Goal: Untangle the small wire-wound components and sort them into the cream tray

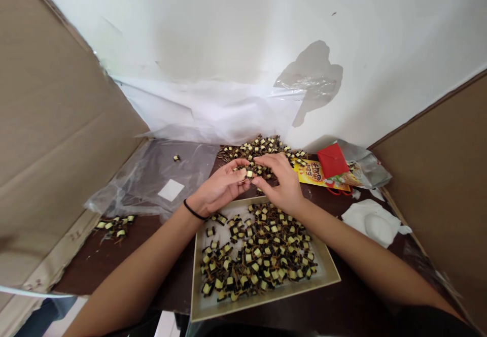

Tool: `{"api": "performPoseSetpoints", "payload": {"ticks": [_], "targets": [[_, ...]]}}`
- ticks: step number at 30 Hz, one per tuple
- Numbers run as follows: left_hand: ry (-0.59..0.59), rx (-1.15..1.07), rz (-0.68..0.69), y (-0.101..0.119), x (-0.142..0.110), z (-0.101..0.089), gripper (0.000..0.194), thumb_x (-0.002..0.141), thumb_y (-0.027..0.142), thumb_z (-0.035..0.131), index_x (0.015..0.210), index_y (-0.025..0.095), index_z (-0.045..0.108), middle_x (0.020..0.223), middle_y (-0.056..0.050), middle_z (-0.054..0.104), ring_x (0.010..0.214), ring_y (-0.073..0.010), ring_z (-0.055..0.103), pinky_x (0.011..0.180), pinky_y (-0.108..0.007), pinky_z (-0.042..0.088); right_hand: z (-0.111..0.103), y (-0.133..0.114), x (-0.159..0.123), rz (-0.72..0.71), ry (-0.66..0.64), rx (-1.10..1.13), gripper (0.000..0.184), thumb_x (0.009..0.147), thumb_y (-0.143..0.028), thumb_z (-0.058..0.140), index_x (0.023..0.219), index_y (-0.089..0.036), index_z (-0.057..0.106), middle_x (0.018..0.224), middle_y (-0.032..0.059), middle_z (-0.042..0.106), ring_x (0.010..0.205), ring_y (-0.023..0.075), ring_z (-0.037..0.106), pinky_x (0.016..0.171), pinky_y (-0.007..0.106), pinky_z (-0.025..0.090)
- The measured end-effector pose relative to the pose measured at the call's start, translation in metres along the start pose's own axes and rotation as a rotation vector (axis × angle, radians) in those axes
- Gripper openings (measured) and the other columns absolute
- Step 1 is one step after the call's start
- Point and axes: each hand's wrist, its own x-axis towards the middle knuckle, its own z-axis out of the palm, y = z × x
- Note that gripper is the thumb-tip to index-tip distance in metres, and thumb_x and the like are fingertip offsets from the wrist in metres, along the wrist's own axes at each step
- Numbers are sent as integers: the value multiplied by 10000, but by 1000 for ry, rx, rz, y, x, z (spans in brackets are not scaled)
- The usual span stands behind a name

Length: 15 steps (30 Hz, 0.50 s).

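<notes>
Between the thumb and fingers of my left hand (225,184) is a small wire-wound coil (249,174) with yellow tape around its middle and black ends. My right hand (280,180) is just to the right of it, thumb and forefinger apart, the thumb tip close to the coil; whether it touches cannot be made out. Below both hands stands a shallow cardboard tray (266,302) holding many similar coils (262,256) with thin copper-coloured leads. Behind the hands, a heap of more such coils (262,146) lies against the wall.
Clear plastic sheeting (140,174) with a white label and one loose coil lies at left. A small coil cluster (114,225) sits nearer me. On the right are a red envelope (333,160), a yellow packet (310,174) and crumpled white tissue (371,223). Cardboard walls flank the table.
</notes>
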Motion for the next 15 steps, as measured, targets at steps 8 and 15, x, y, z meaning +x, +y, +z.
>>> {"api": "performPoseSetpoints", "payload": {"ticks": [8,15], "targets": [[-3,16,-3,1,0,1,322,680,181,775,946,158,594,808,0,638,728,-91,616,705,-209,500,2,1,0,-23,7,-31,166,847,-267,609,996,-217,665,928,76,635,894,218,585,810,408,487],[0,156,182,-2,-1,4,348,744,404,719,957,167,581,766,-12,645,734,-130,638,710,-251,501,1,-1,0,7,40,-82,98,810,-208,619,904,-208,647,849,58,624,836,208,578,763,383,482]]}}
